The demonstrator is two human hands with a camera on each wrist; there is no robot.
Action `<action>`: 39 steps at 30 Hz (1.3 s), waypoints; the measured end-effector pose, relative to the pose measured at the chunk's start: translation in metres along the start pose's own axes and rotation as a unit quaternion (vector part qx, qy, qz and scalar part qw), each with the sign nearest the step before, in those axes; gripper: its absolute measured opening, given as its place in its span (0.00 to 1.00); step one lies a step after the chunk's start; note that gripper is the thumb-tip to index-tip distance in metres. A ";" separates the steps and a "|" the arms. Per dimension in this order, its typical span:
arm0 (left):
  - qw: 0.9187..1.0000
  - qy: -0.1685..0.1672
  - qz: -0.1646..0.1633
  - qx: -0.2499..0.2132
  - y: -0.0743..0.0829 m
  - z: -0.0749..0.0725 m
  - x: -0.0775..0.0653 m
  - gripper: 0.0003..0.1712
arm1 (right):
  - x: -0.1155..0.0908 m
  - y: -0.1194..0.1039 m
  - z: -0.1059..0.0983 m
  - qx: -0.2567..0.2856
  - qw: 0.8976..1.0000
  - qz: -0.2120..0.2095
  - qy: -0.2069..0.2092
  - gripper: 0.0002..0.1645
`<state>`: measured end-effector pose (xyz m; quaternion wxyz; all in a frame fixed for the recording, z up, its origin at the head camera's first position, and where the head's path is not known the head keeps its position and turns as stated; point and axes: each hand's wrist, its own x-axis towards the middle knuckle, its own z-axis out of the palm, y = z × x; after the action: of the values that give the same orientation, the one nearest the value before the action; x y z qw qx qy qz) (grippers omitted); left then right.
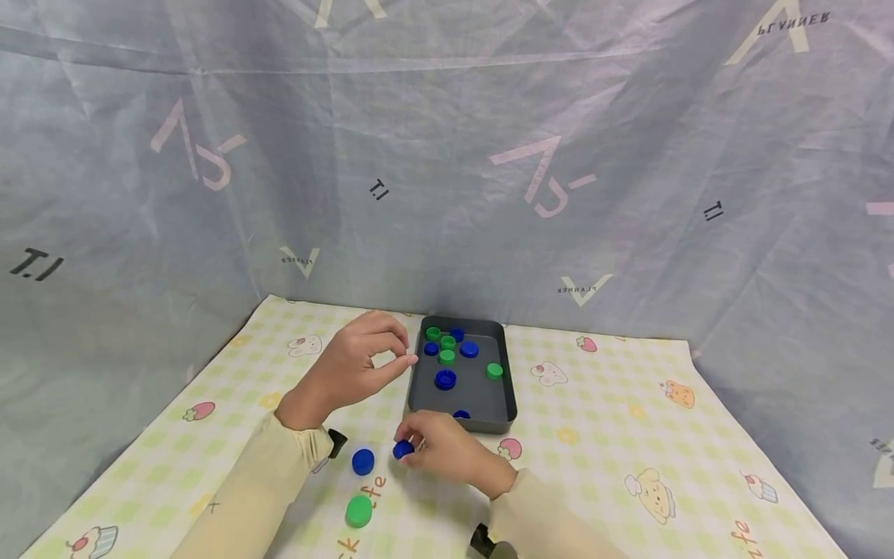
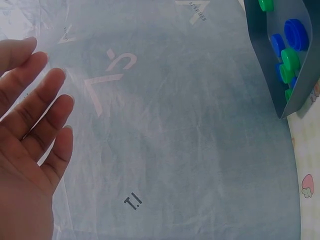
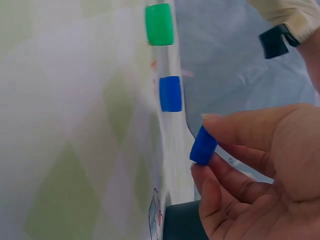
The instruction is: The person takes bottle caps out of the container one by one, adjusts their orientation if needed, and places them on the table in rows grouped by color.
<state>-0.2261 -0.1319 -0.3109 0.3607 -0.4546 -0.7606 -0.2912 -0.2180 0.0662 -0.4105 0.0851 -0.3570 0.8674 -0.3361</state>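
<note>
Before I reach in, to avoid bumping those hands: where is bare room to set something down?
Most room: cloth right of the tray, to the cloth's edge. Some: left of the left hand. Crowded: the tray's far-left corner, with clustered caps; around the right hand, its pinched blue cap, the loose blue cap and green cap.

I saw both arms (image 1: 240,493) stretched out; the left hand (image 1: 355,359) hung farther away, its fingers (image 2: 49,119) loosely bent, thumb (image 2: 16,52) near the pointer finger (image 2: 25,76); the right hand (image 1: 447,448) was closer to the body, its thumb (image 3: 242,128) and fingertips (image 3: 201,172) making a pinch.
</note>
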 end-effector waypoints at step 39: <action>0.999 -0.007 0.015 0.048 -0.004 0.011 -0.002 0.08 | 0.001 -0.001 0.015 -0.089 0.994 -0.028 -0.054 0.15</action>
<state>-0.2318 -0.1262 -0.3188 0.3806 -0.4501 -0.7695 -0.2459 -0.2121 0.0568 -0.4209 0.0906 -0.4047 0.8776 -0.2403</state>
